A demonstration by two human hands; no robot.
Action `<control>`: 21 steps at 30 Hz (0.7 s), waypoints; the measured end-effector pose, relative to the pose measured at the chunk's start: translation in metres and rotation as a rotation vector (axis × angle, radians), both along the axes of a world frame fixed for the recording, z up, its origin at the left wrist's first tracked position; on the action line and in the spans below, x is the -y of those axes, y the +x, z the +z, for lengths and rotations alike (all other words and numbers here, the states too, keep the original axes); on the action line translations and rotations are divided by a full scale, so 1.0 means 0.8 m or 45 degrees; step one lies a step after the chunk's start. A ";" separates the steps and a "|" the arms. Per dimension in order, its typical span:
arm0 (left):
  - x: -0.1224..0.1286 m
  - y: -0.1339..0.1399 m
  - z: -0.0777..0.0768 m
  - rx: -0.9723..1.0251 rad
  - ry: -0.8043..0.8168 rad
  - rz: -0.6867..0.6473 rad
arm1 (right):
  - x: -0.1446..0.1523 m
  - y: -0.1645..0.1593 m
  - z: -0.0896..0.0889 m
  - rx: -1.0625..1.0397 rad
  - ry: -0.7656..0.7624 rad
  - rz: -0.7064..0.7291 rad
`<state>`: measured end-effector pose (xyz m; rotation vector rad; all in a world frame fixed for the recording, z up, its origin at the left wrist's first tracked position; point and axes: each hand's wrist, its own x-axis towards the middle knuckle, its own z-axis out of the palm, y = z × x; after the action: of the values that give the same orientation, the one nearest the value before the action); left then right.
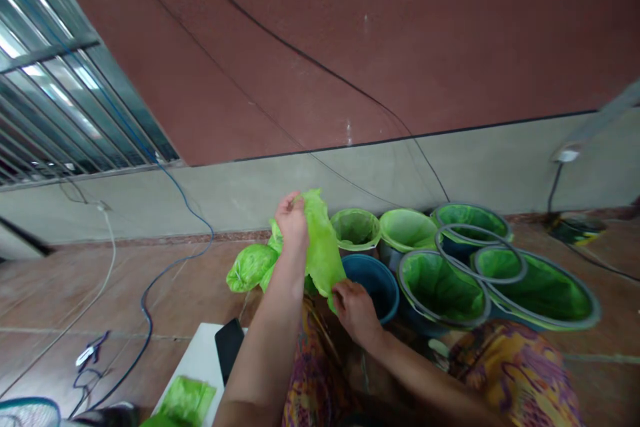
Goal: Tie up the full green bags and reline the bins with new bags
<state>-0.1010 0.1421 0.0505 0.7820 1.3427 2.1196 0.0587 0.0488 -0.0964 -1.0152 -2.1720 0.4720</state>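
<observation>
- held bag [323,240]: lime grn
- tied bundle [251,268]: lime grn too
- liners [437,280]: grn, some dkr
- unlined bucket [371,271]: dk blue
- trousers [520,370]: yel/orange w/ purple swirly patt.
- wall [350,27]: red-brn up top, pale gry below
- floor tiles [190,293]: brn
- phone [229,347]: blk
- board [196,355]: wht

Hands: two, left hand [293,217] and right hand [357,310], mid-frame
Held green liner [321,243]: one, centre
Green-lined buckets [443,280]: five, right of centre
Unlined blue bucket [367,272]: one, lower centre
Loose grey ring [503,281]: one, right
Black phone [229,347]: one, lower left
</observation>
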 end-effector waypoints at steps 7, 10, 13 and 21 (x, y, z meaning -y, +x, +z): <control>0.017 -0.041 -0.030 -0.506 -0.777 0.174 | -0.055 0.077 0.074 -0.416 -0.039 -0.258; 0.062 0.022 -0.047 -0.642 -0.358 -0.039 | -0.078 0.093 0.100 -0.491 -0.114 -0.438; 0.098 0.098 -0.071 -0.757 -0.107 -0.359 | -0.085 0.095 0.116 -0.509 -0.138 -0.482; 0.087 0.115 -0.137 -0.881 -0.216 -0.325 | -0.089 0.120 0.145 -0.530 0.135 -0.524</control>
<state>-0.0087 0.0727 -0.0588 1.6065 1.6125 1.5602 0.1548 0.1204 0.0200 -1.1512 -1.5563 0.3321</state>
